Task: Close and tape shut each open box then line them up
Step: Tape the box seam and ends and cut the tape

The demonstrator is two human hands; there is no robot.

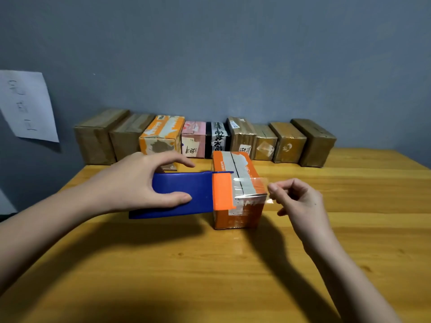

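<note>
Tape (250, 191) stretches across the orange box (235, 201) at mid-table, near the row of boxes (205, 138) by the wall. Left hand (149, 183) wraps the blue dispenser (182, 194); right hand (293, 199) pinches the tape's free end (other fingers curled). Best to keep it taut and press down flat over the seam.

Your work surface is a wooden tabletop (349, 241) set against the wall. One orange box (238, 201) stands directly on it, between your left hand (144, 183) and your right hand (300, 201), its top flaps closed. Beyond both hands, a row of nine boxes (205, 138) stands side by side on the tabletop along the wall, well apart from your hands.
</note>
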